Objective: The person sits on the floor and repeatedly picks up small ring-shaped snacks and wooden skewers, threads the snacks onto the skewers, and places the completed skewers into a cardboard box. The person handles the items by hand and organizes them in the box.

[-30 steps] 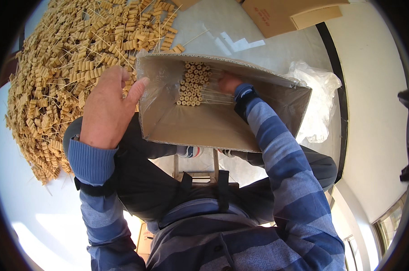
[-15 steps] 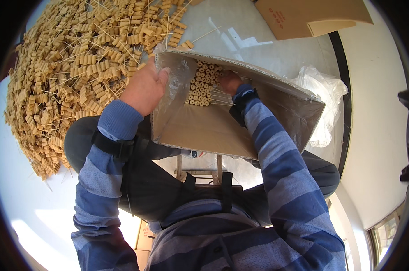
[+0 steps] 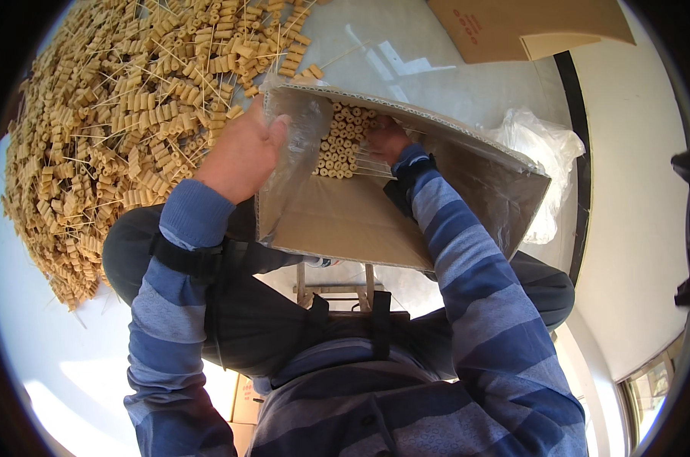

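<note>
The box (image 3: 345,228) is brown corrugated card, its fluted edge showing along the rim, and it opens toward the wearer above the lap. Clear, crinkled film (image 3: 305,126) lines its left end. Inside, at that end, the stack (image 3: 336,148) is packed tight: tan, round roll ends, each with a dark hole in the middle, with thin pale sticks running rightward from them. To the left, the pile (image 3: 132,114) spreads wide over the smooth floor (image 3: 329,46), a loose heap of the same tan, ridged rolls with sticks poking out at all angles. Glossy, crumpled plastic (image 3: 546,167) lies just beyond the box's right end.

The left hand (image 3: 242,148) closes on the box's upper left corner, thumb uppermost, wrist bent inward. The right hand (image 3: 388,142) reaches inside, fingers curled against the stack's right side; whether they grip any sticks, I cannot tell.
</note>
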Available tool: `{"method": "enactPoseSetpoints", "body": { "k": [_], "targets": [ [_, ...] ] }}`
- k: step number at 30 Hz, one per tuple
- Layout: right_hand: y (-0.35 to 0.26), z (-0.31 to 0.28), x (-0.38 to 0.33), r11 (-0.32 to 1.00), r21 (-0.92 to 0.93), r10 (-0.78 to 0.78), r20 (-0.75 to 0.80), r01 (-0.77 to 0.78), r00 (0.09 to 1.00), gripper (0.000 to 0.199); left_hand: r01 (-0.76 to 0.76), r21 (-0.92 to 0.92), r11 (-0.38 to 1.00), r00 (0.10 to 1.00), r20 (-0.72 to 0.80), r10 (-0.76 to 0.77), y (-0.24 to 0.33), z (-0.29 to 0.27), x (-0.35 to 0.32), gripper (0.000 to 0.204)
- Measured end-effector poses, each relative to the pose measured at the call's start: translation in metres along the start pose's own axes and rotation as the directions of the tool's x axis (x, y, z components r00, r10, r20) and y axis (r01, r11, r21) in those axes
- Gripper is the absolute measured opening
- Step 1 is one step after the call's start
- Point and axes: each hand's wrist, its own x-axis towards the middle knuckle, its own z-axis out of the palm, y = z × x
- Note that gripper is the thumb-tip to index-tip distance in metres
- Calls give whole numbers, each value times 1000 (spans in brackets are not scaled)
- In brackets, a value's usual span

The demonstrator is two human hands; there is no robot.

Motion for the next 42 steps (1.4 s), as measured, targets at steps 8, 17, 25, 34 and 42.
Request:
{"method": "enactPoseSetpoints", "body": {
  "k": [8, 17, 25, 34, 42],
  "targets": [
    [20, -4, 15, 987, 61, -149, 29, 147, 988, 54, 71, 53, 996, 997, 34, -73, 7, 3, 0, 42],
    [28, 28, 49, 819, -423, -426, 7, 389, 905, 43, 83, 14, 996, 994, 63, -84, 13, 2, -1, 37],
    [0, 28, 17, 382, -836, -533, 148, 394, 833, 44, 103, 97, 990, 994, 16, -105, 24, 2, 1, 45],
    [-24, 60, -51, -197, -914, -645, 392, 354, 655, 53, 88, 129, 988, 996, 4, -89, 31, 7, 0, 46],
    [-12, 87, -26, -93, -959, -494, 279, 269, 823, 68, 120, 155, 980, 990, 48, -129, 35, 7, 7, 52]
  ]
}}
